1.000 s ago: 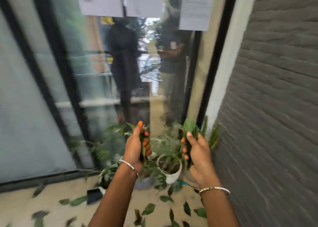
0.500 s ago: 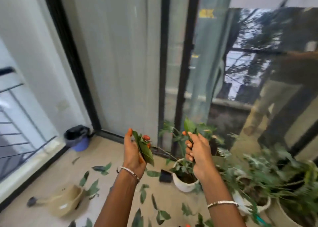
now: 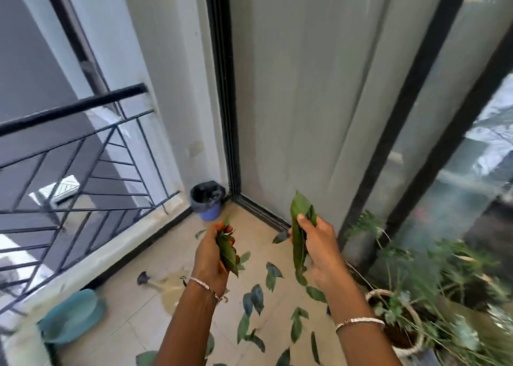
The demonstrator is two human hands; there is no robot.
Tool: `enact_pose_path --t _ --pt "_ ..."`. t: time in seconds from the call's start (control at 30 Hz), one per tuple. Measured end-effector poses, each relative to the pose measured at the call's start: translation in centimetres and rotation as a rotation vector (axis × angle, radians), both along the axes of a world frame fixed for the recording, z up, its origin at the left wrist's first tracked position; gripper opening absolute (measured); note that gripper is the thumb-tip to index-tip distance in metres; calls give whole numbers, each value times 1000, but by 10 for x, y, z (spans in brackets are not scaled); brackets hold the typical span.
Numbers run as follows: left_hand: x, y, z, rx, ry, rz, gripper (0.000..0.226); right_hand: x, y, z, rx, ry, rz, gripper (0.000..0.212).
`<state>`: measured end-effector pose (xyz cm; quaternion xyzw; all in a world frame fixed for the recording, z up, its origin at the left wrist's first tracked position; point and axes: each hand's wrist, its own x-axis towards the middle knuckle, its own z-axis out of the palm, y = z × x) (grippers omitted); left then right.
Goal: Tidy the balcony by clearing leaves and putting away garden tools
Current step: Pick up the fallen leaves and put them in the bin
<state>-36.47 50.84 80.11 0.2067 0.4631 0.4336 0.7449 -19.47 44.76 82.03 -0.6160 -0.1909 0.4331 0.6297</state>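
Note:
My left hand [image 3: 211,254] grips a bunch of green leaves [image 3: 227,250] above the balcony floor. My right hand [image 3: 319,243] holds a second bunch of long green leaves [image 3: 299,213] that stick up past my thumb. Several loose leaves [image 3: 256,299] lie scattered on the beige tiles below both hands. A small blue bin lined with a black bag [image 3: 207,203] stands in the far corner, beyond my hands. A beige watering can [image 3: 166,288] lies on its side on the floor to the left of my left forearm.
A black metal railing [image 3: 83,154] runs along the left side. A teal pot [image 3: 72,315] lies by the railing's base. Potted plants [image 3: 416,310] crowd the right side against the glass doors [image 3: 458,115]. A grey wall panel [image 3: 291,88] closes the corner.
The view has swung left, from the glass doors and plants to the corner with the bin and the railing. Both hands still hold their leaf bunches.

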Motion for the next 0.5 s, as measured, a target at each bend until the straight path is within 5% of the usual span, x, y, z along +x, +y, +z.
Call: enact_pose_path --t 0.5 --pt "29 237 -33 -107 135 202 17 50 278 -53 -151 41 180 10"
